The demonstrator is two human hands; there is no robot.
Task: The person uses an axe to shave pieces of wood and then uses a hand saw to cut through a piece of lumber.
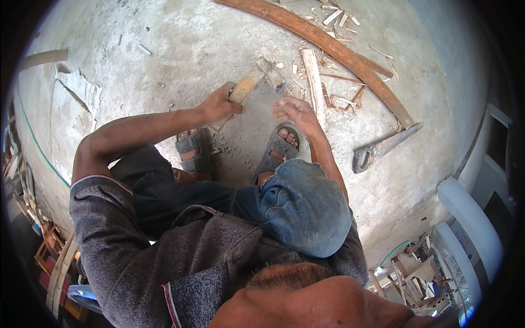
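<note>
My left hand (223, 104) is wrapped round the worn yellowish wooden handle of a hatchet-like tool (248, 83). Its dull metal head (270, 74) points away from me, low over the concrete floor; whether it touches the floor I cannot tell. My right hand (296, 113) is just short of the head's right end, apart from it, with fingers loosely bent and nothing visible in them. Beside that hand, a pale split strip of wood (313, 82) lies on the floor. Both hands are in front of my sandalled feet.
A long brown plank (328, 44) runs across the far right, with wood splinters (342, 19) about it. A handsaw (383, 148) lies to the right. Pale blue plastic chairs (473, 216) and a scrap pile (410, 276) stand lower right. A green hose (41, 143) curves along the left.
</note>
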